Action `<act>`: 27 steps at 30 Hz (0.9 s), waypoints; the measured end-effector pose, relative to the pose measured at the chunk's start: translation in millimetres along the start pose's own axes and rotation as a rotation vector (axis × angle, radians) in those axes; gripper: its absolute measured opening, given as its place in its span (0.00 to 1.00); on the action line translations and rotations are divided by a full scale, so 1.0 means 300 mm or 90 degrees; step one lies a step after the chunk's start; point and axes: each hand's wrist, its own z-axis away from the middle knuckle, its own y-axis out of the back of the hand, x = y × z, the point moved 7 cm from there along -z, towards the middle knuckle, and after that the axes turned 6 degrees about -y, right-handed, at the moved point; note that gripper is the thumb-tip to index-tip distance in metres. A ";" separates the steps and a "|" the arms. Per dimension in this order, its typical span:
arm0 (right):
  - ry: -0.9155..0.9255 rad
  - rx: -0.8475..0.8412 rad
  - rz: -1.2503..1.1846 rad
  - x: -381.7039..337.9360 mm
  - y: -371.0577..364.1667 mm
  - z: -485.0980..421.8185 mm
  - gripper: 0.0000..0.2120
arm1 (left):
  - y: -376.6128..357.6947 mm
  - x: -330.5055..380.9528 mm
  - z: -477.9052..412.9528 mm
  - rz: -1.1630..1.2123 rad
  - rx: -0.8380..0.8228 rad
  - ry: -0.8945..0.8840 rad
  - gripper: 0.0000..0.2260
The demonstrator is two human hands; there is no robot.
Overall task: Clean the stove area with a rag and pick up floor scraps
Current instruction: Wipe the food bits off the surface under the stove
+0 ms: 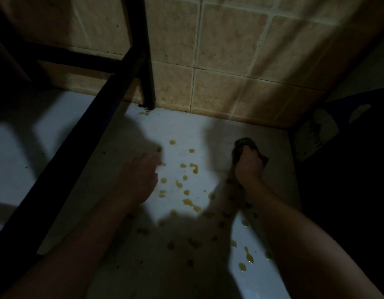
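Several small yellow scraps (194, 167) lie scattered over the white floor (186, 130) between my arms and back toward me. My left hand (141, 175) is low over the floor, fingers relaxed, fingertips at the left edge of the scraps near one small piece. My right hand (248, 167) grips a dark rag (244, 144) and holds it down on the floor to the right of the scraps. Part of the rag is hidden under my fingers. The light is dim.
A black metal frame (146, 61) stands at the left, one leg meeting the floor at the beige tiled wall (230, 72). Dark crumbs lie at that leg's foot. A dark object with a pale bag (316, 134) fills the right side.
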 end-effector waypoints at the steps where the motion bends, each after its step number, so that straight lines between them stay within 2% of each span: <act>1: 0.027 -0.005 0.012 -0.041 -0.010 0.006 0.15 | 0.002 -0.001 0.001 -0.003 0.001 -0.002 0.16; 6: 0.181 -0.052 -0.003 -0.316 -0.079 0.074 0.16 | -0.009 -0.012 0.016 0.007 -0.012 0.008 0.14; 9: 0.262 -0.114 0.019 -0.483 -0.131 0.137 0.20 | -0.021 -0.059 0.034 -0.071 -0.064 0.048 0.19; 12: 0.346 -0.135 0.017 -0.618 -0.164 0.219 0.20 | -0.036 -0.105 0.067 -0.119 -0.080 0.108 0.20; 15: 0.449 -0.157 -0.018 -0.692 -0.194 0.306 0.19 | -0.044 -0.124 0.092 -0.179 -0.044 0.123 0.20; 19: 0.557 -0.202 -0.008 -0.687 -0.220 0.368 0.19 | -0.075 -0.141 0.096 -0.186 -0.065 0.128 0.21; 22: 0.564 -0.187 0.035 -0.626 -0.210 0.344 0.20 | -0.074 -0.123 0.088 -0.162 -0.051 0.142 0.19; 27: 0.433 -0.189 0.007 -0.452 -0.140 0.212 0.20 | -0.075 -0.082 0.084 -0.067 -0.044 0.145 0.21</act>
